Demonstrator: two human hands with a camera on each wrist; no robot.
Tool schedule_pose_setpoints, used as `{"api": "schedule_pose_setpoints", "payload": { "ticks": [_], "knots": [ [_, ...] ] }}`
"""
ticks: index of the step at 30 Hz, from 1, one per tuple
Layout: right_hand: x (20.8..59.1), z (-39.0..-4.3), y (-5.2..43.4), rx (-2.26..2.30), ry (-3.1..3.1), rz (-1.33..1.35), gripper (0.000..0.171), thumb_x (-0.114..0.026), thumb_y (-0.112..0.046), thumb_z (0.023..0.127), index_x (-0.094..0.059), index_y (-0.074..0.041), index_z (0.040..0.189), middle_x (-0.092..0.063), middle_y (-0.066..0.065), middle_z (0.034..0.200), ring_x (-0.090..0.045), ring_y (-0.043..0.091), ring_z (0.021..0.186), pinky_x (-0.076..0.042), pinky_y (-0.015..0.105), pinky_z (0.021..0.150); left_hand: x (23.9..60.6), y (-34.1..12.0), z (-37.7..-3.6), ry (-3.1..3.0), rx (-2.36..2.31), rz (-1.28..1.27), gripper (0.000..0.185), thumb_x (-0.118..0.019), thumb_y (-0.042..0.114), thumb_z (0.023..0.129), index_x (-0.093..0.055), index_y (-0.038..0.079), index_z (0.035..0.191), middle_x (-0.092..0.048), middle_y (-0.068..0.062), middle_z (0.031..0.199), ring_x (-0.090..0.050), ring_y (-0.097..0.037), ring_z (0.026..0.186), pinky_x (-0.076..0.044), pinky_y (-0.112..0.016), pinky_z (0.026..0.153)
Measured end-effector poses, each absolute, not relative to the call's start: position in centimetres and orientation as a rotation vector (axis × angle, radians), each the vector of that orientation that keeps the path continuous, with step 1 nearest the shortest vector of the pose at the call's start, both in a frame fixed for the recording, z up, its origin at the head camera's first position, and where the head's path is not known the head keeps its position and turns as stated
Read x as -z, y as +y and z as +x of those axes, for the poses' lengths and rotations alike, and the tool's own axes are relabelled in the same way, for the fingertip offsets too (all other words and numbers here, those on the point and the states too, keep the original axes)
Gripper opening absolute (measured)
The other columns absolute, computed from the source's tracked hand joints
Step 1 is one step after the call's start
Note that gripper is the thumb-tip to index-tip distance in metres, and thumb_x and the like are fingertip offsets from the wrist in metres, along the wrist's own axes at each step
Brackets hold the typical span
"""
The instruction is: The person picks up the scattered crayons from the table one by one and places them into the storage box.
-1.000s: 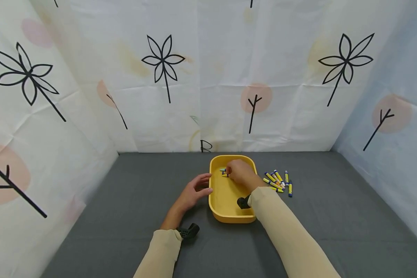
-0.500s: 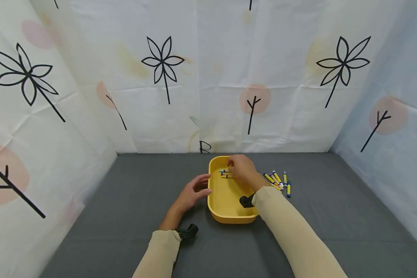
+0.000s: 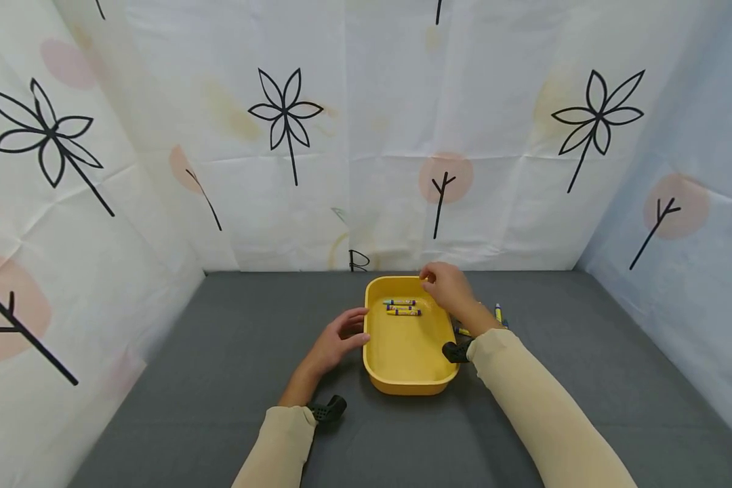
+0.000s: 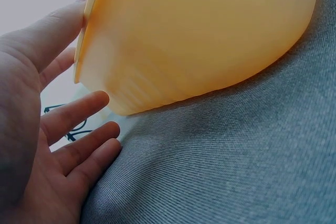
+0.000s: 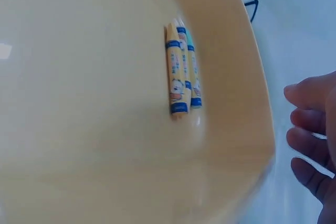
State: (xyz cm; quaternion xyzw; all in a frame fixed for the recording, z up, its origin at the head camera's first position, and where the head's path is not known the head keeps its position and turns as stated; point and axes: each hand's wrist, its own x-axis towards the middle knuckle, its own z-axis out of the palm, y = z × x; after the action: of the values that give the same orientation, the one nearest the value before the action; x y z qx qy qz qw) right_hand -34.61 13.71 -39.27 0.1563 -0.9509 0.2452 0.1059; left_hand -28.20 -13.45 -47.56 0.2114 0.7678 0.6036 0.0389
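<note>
- My left hand (image 3: 335, 337) rests on the grey cloth (image 3: 219, 352) against the left wall of the yellow tray (image 3: 402, 379); fingers straight and relaxed, gripping nothing
- My right hand (image 3: 451, 290) hovers over the tray's far right corner, fingers loosely curled, nothing in it that I can see
- Three crayons (image 3: 402, 307) lie side by side, touching, in the far end of the tray; the right wrist view shows them tight together (image 5: 182, 70)
- More crayons (image 3: 499, 314) lie on the cloth right of the tray, mostly hidden behind my right wrist
</note>
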Motion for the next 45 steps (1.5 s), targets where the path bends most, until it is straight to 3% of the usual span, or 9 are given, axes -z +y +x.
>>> {"api": "schedule_pose_setpoints", "payload": {
  "ticks": [13, 25, 31, 39, 45],
  "knots": [
    [39.4, -33.5, 18.7, -0.824, -2.839, 0.432, 0.013, -0.067, -0.008, 0.092, -0.068, -0.002, 0.103, -0.062, 0.008, 0.089, -0.058, 0.027, 0.083, -0.051, 0.044, 0.075, 44.0, -13.2, -26.2, 2.321, -1.790, 0.627, 0.054, -0.063, 0.010, 0.095, -0.042, 0.000, 0.144, -0.044, -0.026, 0.143, -0.048, -0.037, 0.126, -0.040, -0.048, 0.103],
    [41.1, -31.7, 21.4, -0.715, -3.026, 0.577, 0.013, -0.070, -0.009, 0.090, -0.067, -0.003, 0.101, -0.061, 0.002, 0.084, -0.056, 0.018, 0.070, -0.050, 0.036, 0.064, 47.4, -13.4, -28.1, 2.361, -1.840, 0.603, 0.055, -0.066, 0.013, 0.094, -0.044, 0.007, 0.144, -0.048, -0.019, 0.142, -0.050, -0.034, 0.125, -0.038, -0.051, 0.104],
    [42.3, -30.9, 22.2, -0.676, -3.060, 0.605, 0.010, -0.072, -0.009, 0.087, -0.068, -0.005, 0.096, -0.061, 0.001, 0.083, -0.056, 0.018, 0.073, -0.050, 0.038, 0.067, 47.4, -13.3, -28.1, 2.379, -1.849, 0.588, 0.054, -0.068, 0.015, 0.092, -0.048, 0.010, 0.142, -0.052, -0.014, 0.139, -0.053, -0.029, 0.122, -0.040, -0.049, 0.102],
    [43.3, -30.1, 22.5, -0.584, -3.035, 0.617, 0.010, -0.075, -0.007, 0.083, -0.068, -0.009, 0.090, -0.059, -0.003, 0.077, -0.053, 0.015, 0.069, -0.047, 0.041, 0.074, 47.5, -13.4, -28.3, 2.372, -1.841, 0.590, 0.056, -0.067, 0.015, 0.093, -0.046, 0.008, 0.144, -0.050, -0.017, 0.141, -0.051, -0.031, 0.124, -0.039, -0.050, 0.103],
    [43.5, -29.5, 22.5, -0.562, -3.032, 0.593, 0.012, -0.075, -0.009, 0.083, -0.068, -0.006, 0.092, -0.059, -0.003, 0.075, -0.052, 0.014, 0.067, -0.047, 0.036, 0.066, 45.5, -13.4, -27.2, 2.330, -1.808, 0.621, 0.055, -0.064, 0.010, 0.094, -0.042, 0.001, 0.144, -0.046, -0.025, 0.142, -0.048, -0.037, 0.126, -0.039, -0.050, 0.103]
  ]
}}
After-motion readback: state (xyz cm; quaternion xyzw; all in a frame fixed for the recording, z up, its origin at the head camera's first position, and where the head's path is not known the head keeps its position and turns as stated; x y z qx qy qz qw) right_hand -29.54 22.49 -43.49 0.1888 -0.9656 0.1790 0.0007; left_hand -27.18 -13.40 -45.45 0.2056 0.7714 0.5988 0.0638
